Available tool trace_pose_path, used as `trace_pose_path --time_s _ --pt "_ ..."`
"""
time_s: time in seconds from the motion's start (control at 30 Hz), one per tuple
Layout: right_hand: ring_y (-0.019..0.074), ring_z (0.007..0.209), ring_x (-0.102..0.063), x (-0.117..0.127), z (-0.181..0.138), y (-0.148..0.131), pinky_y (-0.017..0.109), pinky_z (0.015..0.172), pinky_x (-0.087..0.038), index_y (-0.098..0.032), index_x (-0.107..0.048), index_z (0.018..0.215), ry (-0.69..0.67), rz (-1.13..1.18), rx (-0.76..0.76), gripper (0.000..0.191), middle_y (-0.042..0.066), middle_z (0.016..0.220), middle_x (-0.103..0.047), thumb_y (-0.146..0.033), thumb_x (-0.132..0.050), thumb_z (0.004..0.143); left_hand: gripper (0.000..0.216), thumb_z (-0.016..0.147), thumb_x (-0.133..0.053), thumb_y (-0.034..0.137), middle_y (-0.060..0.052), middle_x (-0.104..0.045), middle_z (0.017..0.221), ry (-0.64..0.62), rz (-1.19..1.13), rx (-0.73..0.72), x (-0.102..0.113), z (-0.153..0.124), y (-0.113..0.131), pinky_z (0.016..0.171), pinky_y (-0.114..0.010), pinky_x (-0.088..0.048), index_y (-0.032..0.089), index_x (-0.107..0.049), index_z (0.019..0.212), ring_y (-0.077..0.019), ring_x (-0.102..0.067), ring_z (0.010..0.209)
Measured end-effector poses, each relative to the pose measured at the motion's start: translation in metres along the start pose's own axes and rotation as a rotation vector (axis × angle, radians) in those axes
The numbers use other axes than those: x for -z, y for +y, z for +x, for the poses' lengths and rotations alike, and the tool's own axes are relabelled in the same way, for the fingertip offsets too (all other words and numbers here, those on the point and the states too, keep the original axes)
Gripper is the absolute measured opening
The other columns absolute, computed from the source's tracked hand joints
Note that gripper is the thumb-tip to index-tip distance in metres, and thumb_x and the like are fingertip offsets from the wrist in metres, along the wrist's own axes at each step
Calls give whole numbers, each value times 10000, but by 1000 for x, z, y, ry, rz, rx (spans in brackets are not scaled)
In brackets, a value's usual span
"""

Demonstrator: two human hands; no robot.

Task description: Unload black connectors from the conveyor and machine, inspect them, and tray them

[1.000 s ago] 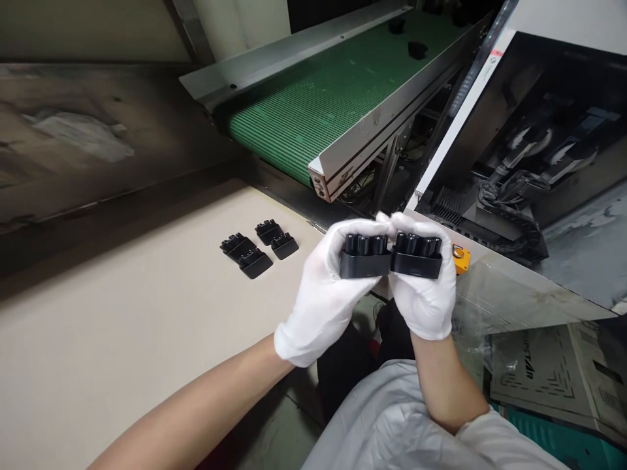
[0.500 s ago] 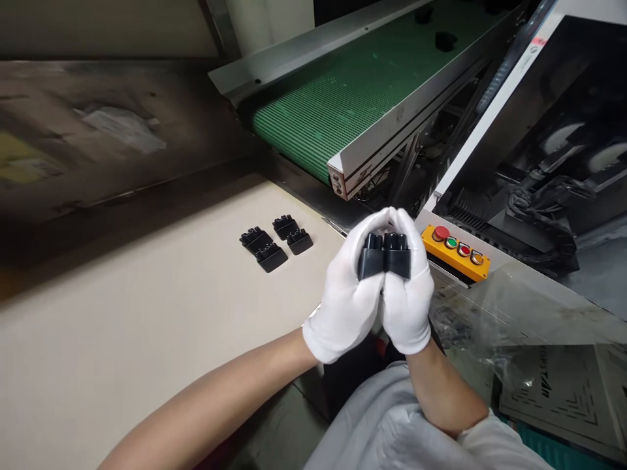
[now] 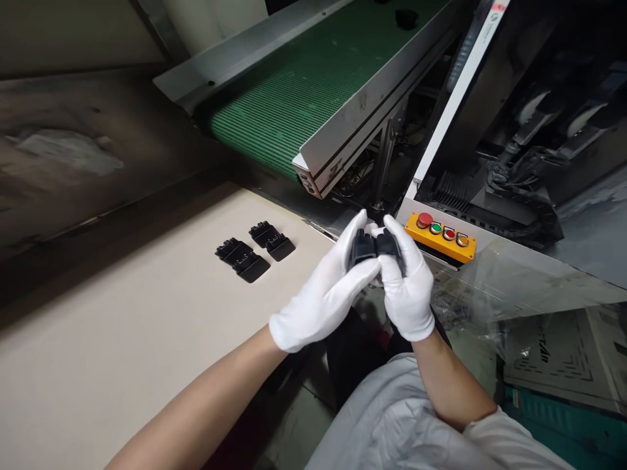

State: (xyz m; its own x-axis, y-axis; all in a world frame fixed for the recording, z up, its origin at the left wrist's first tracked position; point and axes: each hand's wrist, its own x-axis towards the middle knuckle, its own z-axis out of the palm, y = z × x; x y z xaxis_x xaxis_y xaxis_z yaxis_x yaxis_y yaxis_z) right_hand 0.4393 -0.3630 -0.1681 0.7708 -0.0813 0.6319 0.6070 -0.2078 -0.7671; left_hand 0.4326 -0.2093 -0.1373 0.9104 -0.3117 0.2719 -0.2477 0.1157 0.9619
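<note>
My left hand (image 3: 328, 287), in a white glove, is closed around a black plastic part (image 3: 363, 247). Beside it my right hand (image 3: 410, 287), gloved too, grips a second black plastic part (image 3: 386, 243). The two parts are side by side in front of me, partly covered by my thumbs and fingers. On the pale tabletop (image 3: 147, 339) to the left lie several more black plastic parts (image 3: 251, 266), set in two short rows.
A green conveyor belt (image 3: 294, 91) with a metal side rail ends beyond the table, carrying a dark piece (image 3: 406, 19) farther up. Right of my hands is a yellow button box (image 3: 441, 238) on a machine frame. A cardboard box (image 3: 553, 356) lies low at the right.
My hands have turned the two parts, and the right-hand part now tilts away from the other. The view has shifted, so belt and table sit farther left.
</note>
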Motion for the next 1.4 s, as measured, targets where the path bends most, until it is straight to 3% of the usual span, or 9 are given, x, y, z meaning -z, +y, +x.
trace_pose_path --time_s 0.2,0.37,0.63,1.03,1.27,1.4 --pt "217 1153 -722 10 9 -2 392 1091 -583 -264 -670 1236 108 297 -125 491 37 1217 -756 -251 -868 787 535 942 -709 241 -99 -616 1479 91 299 -293 -3 3 7 1206 -503 -462 277 -600 1464 -312 -566 1386" --pt "210 1124 -728 10 10 -9 406 1064 -595 -291 -651 1227 94 402 -135 516 21 1175 -764 -220 -879 770 586 838 -789 152 -84 -689 1350 171 333 -379 -6 2 6 1153 -452 -514 262 -649 1397 -287 -643 1274" --pt "224 1146 -712 12 6 -13 450 1097 -571 -294 -619 1259 75 383 -94 508 26 1185 -755 -280 -855 809 661 762 -891 267 -95 -696 1320 262 259 -342 -11 1 8 1114 -486 -548 255 -645 1375 -300 -679 1180" --pt "244 1171 -705 14 2 -18 476 1095 -573 -320 -605 1264 108 295 -75 461 22 1180 -753 -284 -801 849 765 693 -949 478 -94 -731 1210 275 116 -275 -11 1 5 1065 -441 -584 238 -648 1354 -302 -693 1161" --pt "274 1199 -688 14 4 -22 541 1153 -524 -332 -626 1256 99 251 -42 502 22 1191 -742 -254 -842 810 756 679 -959 468 -97 -726 1262 285 28 -221 -12 3 4 1058 -438 -596 250 -655 1336 -312 -693 1198" --pt "261 1151 -711 9 5 -20 536 1117 -564 -337 -644 1256 104 237 15 454 14 1156 -748 -189 -779 849 657 699 -962 385 -92 -736 1235 296 -70 -179 -13 5 3 1069 -448 -597 239 -665 1267 -300 -706 1190"
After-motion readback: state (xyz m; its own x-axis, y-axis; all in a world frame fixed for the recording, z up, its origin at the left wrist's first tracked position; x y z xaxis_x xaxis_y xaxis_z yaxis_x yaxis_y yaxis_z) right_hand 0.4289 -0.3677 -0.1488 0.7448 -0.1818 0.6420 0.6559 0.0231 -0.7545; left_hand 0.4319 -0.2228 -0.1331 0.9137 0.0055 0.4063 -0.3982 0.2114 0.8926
